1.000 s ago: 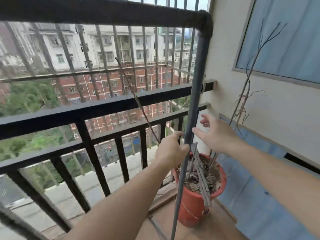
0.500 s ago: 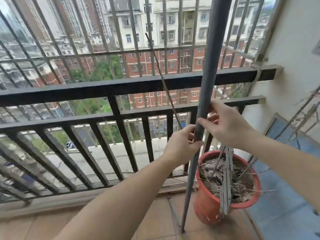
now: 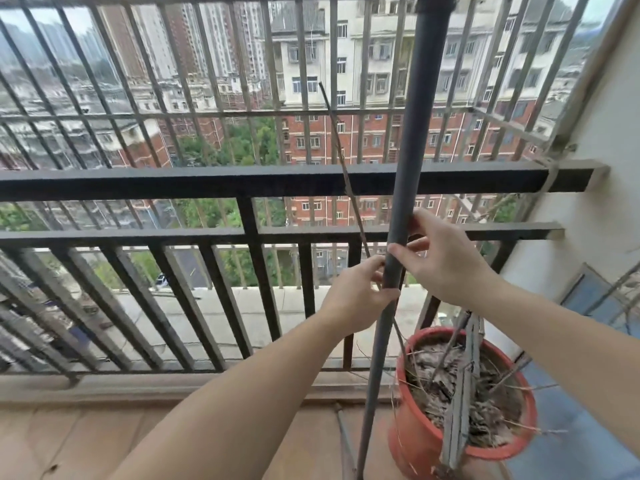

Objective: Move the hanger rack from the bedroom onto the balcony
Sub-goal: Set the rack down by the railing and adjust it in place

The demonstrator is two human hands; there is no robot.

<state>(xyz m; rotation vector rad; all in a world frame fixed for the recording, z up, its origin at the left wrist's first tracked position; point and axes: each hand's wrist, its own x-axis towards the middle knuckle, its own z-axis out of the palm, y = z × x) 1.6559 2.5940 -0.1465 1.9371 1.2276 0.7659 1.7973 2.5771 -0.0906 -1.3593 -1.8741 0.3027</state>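
rack upright (image 3: 405, 174) on balcony floor beside red pot (image 3: 415, 441) | right hand (image 3: 446, 258) newly closed on pole, left hand (image 3: 356, 299) fingers wrapped below | placement nearly done

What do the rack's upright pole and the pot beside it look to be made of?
Pole: likely metal tube, matte dark grey, uniformly round and slim; plastic coating possible. Pot: orange-red, smooth with a thin rolled rim, probably plastic, possibly glazed clay.

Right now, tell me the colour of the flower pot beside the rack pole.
Orange-red flower pot, seen best in the head view.
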